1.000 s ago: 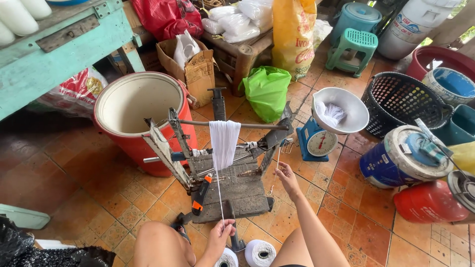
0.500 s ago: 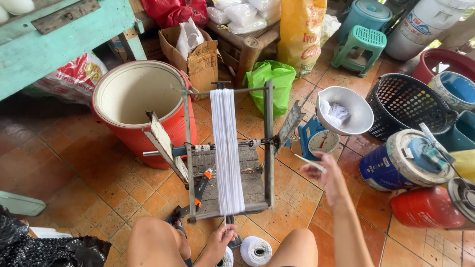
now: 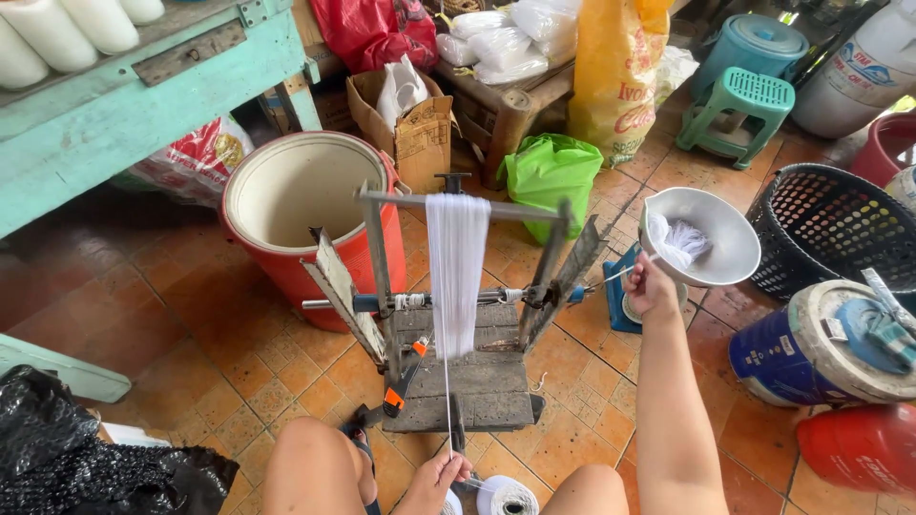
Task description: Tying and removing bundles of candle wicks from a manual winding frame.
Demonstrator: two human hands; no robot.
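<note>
A wooden and metal winding frame stands on the tiled floor in front of my knees, with a band of white thread wrapped around it. My right hand grips the crank handle at the frame's right side. My left hand is low between my knees, pinching the single white strand that runs up to the frame. A white thread spool sits on the floor just right of that hand.
A red bucket stands left of the frame. A blue weighing scale with a metal bowl holding white thread is at right, beside a black basket, paint cans and a red jug. Green bag, cardboard box and teal table lie behind.
The frame has kept turning, its wound thread swinging round. My right hand moved from low beside the frame, out to the right and up with the crank handle. The view shifted slightly left.
</note>
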